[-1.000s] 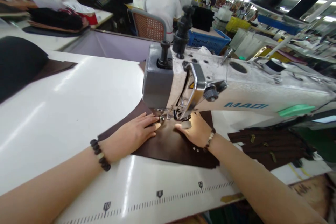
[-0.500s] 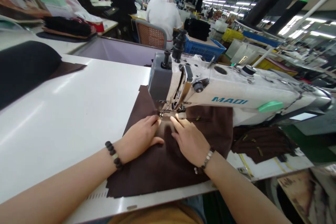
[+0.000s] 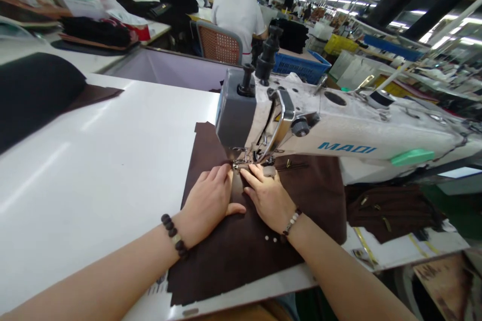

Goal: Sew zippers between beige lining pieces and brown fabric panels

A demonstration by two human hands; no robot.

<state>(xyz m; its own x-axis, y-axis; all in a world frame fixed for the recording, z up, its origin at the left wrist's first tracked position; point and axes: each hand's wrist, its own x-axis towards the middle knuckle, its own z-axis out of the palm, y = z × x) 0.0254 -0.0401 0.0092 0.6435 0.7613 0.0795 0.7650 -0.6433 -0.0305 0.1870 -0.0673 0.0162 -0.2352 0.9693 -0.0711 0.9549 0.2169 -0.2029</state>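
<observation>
Both hands lie palm-down in the head view, on a wide dark-brown panel of smooth, leather-like material (image 3: 226,266) spread over the glossy white tabletop (image 3: 143,130) and running under the head of a white industrial sewing machine with blue lettering (image 3: 339,135). The left hand (image 3: 209,198) is loosely open, fingers nearly straight and thumb spread to the right; it presses on the panel and grasps nothing visible. The right hand (image 3: 273,198) is half open, its fingers reaching forward beside the small metal presser foot (image 3: 237,164); whether its fingertips pinch an edge I cannot tell.

Good handling here, I judge, means light, even pressure from both palms, so the panel lies flat and feeds straight without being dragged. The leading fingertips sit very near the foot and would be safer a little farther out to the sides. The slim dark zip with a brass pull (image 3: 288,163) beyond the right hand is best kept flat too, its pull away from the foot.

The needle tip and any stitch line are too small to make out. The machine head hides part of the panel, the greyish band by the right fingers (image 3: 269,171) is unclear, and both forearms run out of frame.
</observation>
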